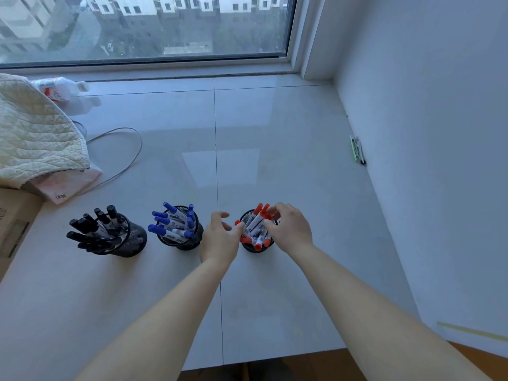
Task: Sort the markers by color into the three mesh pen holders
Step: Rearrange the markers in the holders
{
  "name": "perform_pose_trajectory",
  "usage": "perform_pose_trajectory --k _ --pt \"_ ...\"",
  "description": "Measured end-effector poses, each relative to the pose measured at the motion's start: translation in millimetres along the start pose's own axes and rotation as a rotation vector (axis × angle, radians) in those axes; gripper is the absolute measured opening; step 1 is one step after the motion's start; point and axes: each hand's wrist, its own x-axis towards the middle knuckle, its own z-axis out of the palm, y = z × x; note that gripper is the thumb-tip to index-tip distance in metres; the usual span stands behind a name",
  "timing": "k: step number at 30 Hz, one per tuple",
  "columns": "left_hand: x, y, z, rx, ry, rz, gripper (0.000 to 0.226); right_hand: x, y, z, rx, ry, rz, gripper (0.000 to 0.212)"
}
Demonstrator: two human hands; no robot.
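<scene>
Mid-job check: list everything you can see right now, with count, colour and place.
Mesh pen holders: three, black, in a row on the white surface.
Black markers: a bunch, in the left holder.
Blue markers: a bunch, in the middle holder.
Red markers: a bunch, in the right holder.
Quilted cloth: one, cream, far left.
Bottle: one, white, by the window.
Cable: one, grey, looped beside the cloth.
Cardboard box: one, brown, left edge.
Pens: a few, against the right wall.
Left hand: fingers spread, beside the red markers.
Right hand: on the red markers; grip unclear.
</scene>
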Motion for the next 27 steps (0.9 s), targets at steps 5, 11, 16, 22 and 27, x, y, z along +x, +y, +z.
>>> perform_pose_trajectory --k 5,11,16,22,27 --pt "6 0 5 0.065 -0.146 0.016 0.01 6 -6 4 -0.174 -0.111 -0.003 0.012" --pt "1 8 -5 0.11 -0.095 0.092 0.016 3 -6 6 -0.081 -0.115 0.034 0.018" --pt "-4 25 -27 0.127 0.074 0.183 0.022 0 -18 -9 0.197 0.025 0.033 0.018" --pt "-4 39 -57 -0.026 0.192 0.204 0.032 -1 -26 -44 0.353 0.163 -0.019 0.018" --pt "-3 41 -72 -0.336 0.192 0.028 0.026 -1 -25 -67 0.462 0.348 0.041 0.022"
